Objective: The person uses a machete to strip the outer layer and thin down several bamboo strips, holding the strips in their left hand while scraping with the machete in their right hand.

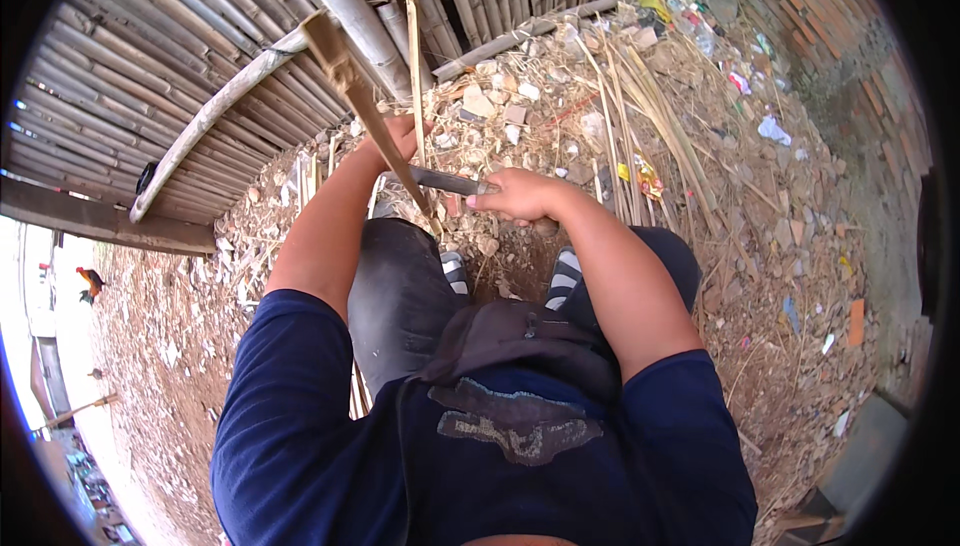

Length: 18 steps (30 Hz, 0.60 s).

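Note:
My right hand (522,195) is closed around the handle of a large knife (448,182), whose blade points left across the space before my knees. The blade meets a split bamboo piece (362,96) that stands tilted, its upper end leaning left towards me. My left hand (402,134) is partly hidden behind that piece, seemingly closed on the bamboo by the blade. A thin bamboo strip (413,46) rises steeply just beside the left hand's fingers.
Long bamboo strips (655,121) lie on the littered ground to the right. A bamboo wall (190,76) with a curved pole (215,111) stands at the left, a brick wall (850,16) at the far right. A rooster (90,284) is at the far left.

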### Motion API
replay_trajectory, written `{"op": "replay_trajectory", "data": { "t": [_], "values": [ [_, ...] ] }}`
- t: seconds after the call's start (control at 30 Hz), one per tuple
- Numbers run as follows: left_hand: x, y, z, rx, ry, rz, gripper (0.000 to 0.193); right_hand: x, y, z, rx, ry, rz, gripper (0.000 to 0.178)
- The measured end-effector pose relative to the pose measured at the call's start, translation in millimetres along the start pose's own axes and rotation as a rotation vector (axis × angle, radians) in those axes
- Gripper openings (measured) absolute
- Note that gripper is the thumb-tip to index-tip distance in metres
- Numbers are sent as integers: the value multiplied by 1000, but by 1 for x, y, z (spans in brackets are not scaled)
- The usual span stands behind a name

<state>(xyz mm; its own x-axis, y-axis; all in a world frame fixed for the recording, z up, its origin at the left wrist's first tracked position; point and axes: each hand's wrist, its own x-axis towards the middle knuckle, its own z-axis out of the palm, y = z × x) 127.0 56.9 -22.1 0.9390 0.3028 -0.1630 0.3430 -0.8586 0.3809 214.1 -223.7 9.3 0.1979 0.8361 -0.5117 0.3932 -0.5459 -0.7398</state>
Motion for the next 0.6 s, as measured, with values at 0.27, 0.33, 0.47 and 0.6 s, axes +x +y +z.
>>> {"op": "replay_trajectory", "data": {
  "t": [0.27,0.33,0.47,0.6],
  "values": [
    [-10,-60,47,4,-219,-65,68,1,-13,35,-472,258,-22,43],
    [-11,-59,43,-133,-249,-160,66,15,-2,40,-431,213,-69,45],
    [-10,-25,30,-70,-188,-127,66,41,27,32,-305,148,-156,54],
    [-10,-45,45,-207,-158,-145,71,31,8,17,-34,-155,54,64]
  ]
}}
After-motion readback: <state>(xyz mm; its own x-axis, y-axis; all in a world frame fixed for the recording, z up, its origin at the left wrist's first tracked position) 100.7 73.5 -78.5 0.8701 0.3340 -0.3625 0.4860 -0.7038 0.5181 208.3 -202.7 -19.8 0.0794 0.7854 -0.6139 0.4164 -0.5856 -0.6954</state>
